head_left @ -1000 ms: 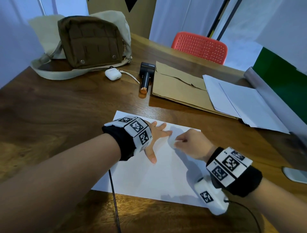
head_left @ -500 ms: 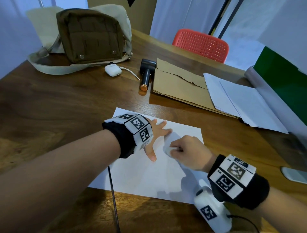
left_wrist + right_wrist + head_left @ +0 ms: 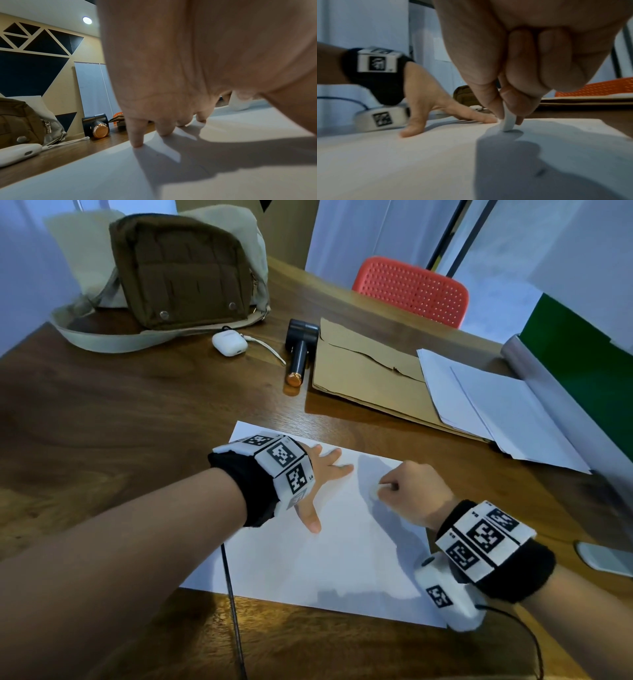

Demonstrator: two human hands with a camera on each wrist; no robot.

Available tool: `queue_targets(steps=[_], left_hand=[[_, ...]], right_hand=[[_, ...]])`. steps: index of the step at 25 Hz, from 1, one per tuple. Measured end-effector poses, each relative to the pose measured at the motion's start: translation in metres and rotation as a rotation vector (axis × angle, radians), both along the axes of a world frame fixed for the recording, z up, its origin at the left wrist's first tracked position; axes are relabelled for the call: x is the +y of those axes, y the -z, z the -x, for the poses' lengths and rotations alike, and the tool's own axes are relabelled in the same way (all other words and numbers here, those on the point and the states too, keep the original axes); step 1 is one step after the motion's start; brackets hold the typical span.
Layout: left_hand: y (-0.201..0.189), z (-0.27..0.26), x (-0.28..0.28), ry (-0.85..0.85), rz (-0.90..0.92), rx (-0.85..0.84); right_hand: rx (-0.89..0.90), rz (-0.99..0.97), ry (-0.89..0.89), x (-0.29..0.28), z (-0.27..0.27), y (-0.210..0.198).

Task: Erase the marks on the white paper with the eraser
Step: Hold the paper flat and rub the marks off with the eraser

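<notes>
A white sheet of paper (image 3: pixel 329 559) lies on the wooden table in front of me. My left hand (image 3: pixel 322 474) is spread flat on its upper left part, fingertips (image 3: pixel 137 143) pressing down on the sheet (image 3: pixel 120 175). My right hand (image 3: pixel 404 491) pinches a small white eraser (image 3: pixel 374 492) between thumb and forefinger, its lower end touching the paper. In the right wrist view the eraser (image 3: pixel 508 121) stands on the sheet (image 3: pixel 402 162), with a faint dark mark (image 3: pixel 541 171) nearer the camera. In the left wrist view the eraser (image 3: pixel 240 104) shows beyond the palm.
Behind the sheet lie a brown envelope (image 3: pixel 370 378), loose white papers (image 3: pixel 496 405), a black tube with a copper cap (image 3: pixel 298 354), a white earbud case (image 3: pixel 229 343) and a brown bag (image 3: pixel 181 268). A red chair (image 3: pixel 411 290) stands beyond the table. A phone (image 3: pixel 606 558) lies at right.
My right hand with the eraser slid toward the left hand half a second ago and has now moved back to the right. The left hand stays pressed on the sheet.
</notes>
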State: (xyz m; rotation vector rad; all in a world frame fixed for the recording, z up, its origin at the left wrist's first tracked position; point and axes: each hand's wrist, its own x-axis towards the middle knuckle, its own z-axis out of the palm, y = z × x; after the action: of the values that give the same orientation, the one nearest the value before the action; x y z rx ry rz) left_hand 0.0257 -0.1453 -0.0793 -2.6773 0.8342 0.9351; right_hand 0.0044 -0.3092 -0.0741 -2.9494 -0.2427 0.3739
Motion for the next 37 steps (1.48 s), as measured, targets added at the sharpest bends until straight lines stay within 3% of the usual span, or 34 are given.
queue_targets(steps=[3, 6, 10, 12, 16, 20, 25, 30, 34, 37], left_hand=[[0.001, -0.002, -0.001, 0.0, 0.01, 0.0], [0.007, -0.007, 0.001, 0.017, 0.003, -0.003], [0.008, -0.006, 0.001, 0.004, 0.008, 0.009], [0.007, -0.006, 0.001, 0.009, 0.012, 0.002], [0.011, -0.009, 0.001, 0.028, 0.009, -0.006], [0.008, -0.005, 0.001, -0.007, 0.018, 0.014], [0.006, -0.005, 0.001, 0.007, 0.006, 0.002], [0.003, -0.001, 0.002, -0.007, 0.012, 0.002], [0.004, -0.004, 0.001, 0.001, 0.01, -0.003], [0.005, -0.004, 0.002, 0.003, 0.002, 0.002]], right_hand=[[-0.058, -0.004, -0.114, 0.013, 0.016, 0.0], [0.018, -0.05, -0.262, 0.022, 0.031, 0.008], [0.006, -0.042, -0.054, 0.002, 0.008, 0.002], [-0.032, -0.033, -0.104, 0.012, 0.014, -0.001], [0.067, -0.085, -0.241, 0.023, 0.033, 0.005], [-0.017, -0.078, -0.02, -0.001, 0.008, 0.003], [0.051, -0.089, -0.23, 0.016, 0.034, 0.009], [-0.033, -0.055, -0.06, -0.004, 0.009, 0.003], [0.076, -0.091, -0.243, 0.017, 0.034, 0.005], [0.056, -0.095, -0.157, 0.004, 0.019, 0.004]])
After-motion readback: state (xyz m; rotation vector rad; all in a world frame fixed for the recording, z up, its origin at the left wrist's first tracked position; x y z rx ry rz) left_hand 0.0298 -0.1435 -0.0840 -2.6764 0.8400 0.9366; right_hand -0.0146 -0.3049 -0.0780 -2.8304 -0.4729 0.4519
